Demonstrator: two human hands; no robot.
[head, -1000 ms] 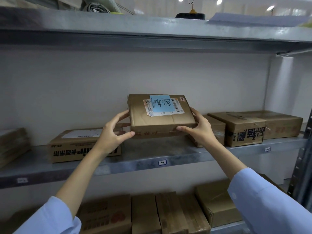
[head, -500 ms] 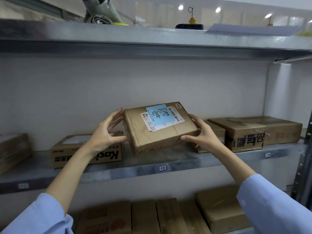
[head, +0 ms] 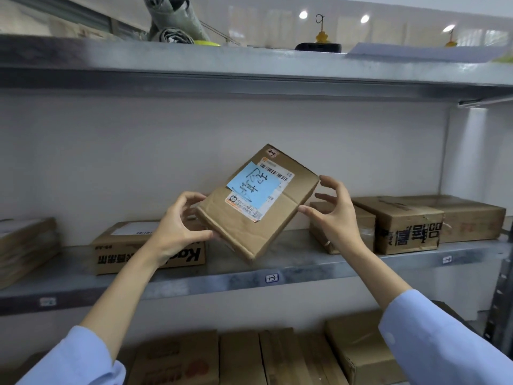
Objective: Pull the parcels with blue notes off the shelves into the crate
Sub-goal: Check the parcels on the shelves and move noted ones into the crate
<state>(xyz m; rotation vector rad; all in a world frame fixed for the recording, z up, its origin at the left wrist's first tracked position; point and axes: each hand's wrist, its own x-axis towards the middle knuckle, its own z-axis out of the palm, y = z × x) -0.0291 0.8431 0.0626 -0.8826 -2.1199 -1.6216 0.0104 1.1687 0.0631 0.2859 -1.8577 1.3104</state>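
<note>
Since half a second ago the parcel has turned counterclockwise and tipped its top face toward the camera, so one corner now points down and the barcode end points up. It is clear of the middle shelf, held in the air in front of the gap between the boxes. Its blue note, with dark handwriting, sits over a white shipping label on the top face.

At the parcel's lower left end, the left hand has its grip closed on the cardboard, with the thumb along the near edge and the fingers curled over the far edge. On the other side, the right hand has loosened. Its grip is spread, the fingers are curved and apart, and the thumb tip touches the parcel's right edge. Whether the index fingertip touches the upper right corner cannot be told. Both forearms come out of pale blue sleeves.

On the middle shelf, a printed box stands behind the left hand, a small box behind the right hand, and two larger boxes stand further right. More cardboard boxes line the shelf below. Rolled grey material lies on the top shelf.
</note>
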